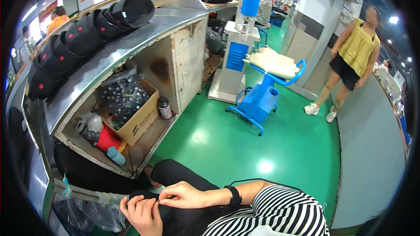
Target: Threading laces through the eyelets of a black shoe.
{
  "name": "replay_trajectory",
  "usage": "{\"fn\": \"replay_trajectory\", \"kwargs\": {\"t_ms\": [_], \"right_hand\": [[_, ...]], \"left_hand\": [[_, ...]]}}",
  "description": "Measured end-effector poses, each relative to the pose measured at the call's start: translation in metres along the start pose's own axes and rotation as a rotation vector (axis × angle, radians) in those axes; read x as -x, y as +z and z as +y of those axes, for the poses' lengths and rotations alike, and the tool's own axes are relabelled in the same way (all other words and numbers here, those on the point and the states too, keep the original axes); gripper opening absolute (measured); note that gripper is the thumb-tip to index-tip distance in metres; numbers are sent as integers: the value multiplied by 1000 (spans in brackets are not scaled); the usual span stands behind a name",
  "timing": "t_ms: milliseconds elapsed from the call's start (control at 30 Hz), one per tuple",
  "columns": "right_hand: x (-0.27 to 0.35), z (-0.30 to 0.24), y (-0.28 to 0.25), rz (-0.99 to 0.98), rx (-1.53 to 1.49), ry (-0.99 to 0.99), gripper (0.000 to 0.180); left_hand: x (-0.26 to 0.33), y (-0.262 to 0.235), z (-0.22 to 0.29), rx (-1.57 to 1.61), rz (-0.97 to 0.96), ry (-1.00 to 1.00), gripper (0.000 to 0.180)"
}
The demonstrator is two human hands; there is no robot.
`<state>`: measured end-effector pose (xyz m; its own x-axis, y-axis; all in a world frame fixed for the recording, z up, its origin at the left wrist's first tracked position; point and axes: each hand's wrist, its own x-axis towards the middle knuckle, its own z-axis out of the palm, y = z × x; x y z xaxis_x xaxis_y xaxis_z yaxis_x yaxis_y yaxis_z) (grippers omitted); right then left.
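My left hand [142,213] and my right hand [183,195] meet over my lap at the bottom of the view. The fingertips of both pinch a fold of black fabric [183,220] that lies across my thighs. Whether something smaller sits between the fingers is too small to tell. A black wristband [235,196] circles my right wrist, and a black-and-white striped sleeve [280,212] covers that arm. My black-clad knee [175,169] points toward the green floor.
To my left runs a metal-topped bench [131,46] carrying a row of black bags [83,32], with a cardboard box [140,120] and a bottle [164,108] on its open shelf. A blue cart [262,98] and a white-blue machine [236,52] stand on the green floor [245,148]. At the right stands a person in a yellow top [356,54].
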<state>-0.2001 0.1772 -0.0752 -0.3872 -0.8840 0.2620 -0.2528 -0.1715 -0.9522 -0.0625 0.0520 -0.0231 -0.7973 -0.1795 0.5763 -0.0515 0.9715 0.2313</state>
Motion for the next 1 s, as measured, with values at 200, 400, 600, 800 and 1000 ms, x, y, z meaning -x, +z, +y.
{"fn": "replay_trajectory", "kwargs": {"t_ms": [200, 400, 600, 800, 1000], "right_hand": [[-2, -7, -4, 50, 128, -136, 11], [4, 1, -9, 83, 355, -271, 10], [-7, 2, -9, -6, 316, -187, 11], [-13, 4, -16, -62, 276, -246, 8], [-17, 12, -34, -292, 167, -124, 6]], "left_hand": [[-12, 3, 0, 31, -46, 36, 13], [8, 15, -3, 130, -86, -62, 16], [7, 18, -13, 194, -62, -107, 19], [5, 16, -13, 156, -109, -73, 15], [7, 19, -18, 272, -200, -43, 11]]}}
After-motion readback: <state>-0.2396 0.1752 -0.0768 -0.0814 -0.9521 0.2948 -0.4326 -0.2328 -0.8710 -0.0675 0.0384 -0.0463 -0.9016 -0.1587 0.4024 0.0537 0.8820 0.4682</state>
